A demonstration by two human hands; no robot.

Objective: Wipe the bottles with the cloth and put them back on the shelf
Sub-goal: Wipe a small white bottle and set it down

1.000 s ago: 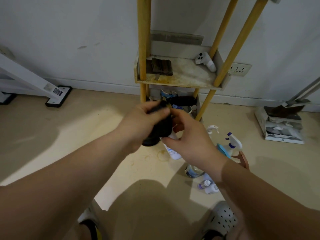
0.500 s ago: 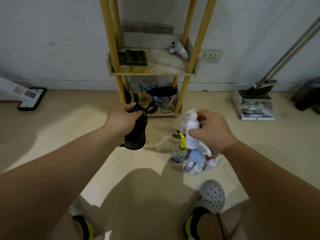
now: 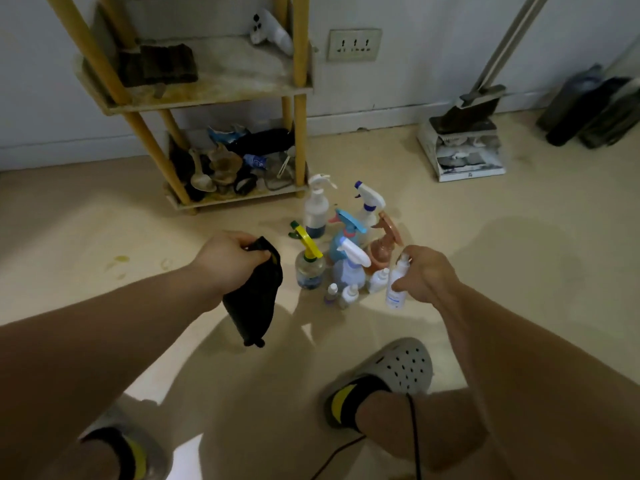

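Observation:
My left hand (image 3: 228,261) grips a black cloth (image 3: 254,299) that hangs down from the fist above the floor. My right hand (image 3: 427,275) holds a small white bottle (image 3: 396,285) with a blue label, just right of a cluster of bottles on the floor. That cluster holds several spray bottles: a white pump bottle (image 3: 316,209), a yellow-topped one (image 3: 309,263), a blue-topped one (image 3: 348,233), a white sprayer (image 3: 351,265) and a brown one (image 3: 384,244). The yellow-legged shelf (image 3: 207,95) stands behind, against the wall.
The shelf's middle board carries a dark folded pad (image 3: 157,64) and a white controller (image 3: 272,31); its bottom board (image 3: 235,199) is full of clutter. A dustpan on papers (image 3: 462,147) sits at the right wall. My feet in shoes (image 3: 384,379) are below.
The hands parted after wiping: my right hand carried the white bottle down and right, beside the floor cluster. My left hand lowered with the cloth. The view tilted downward.

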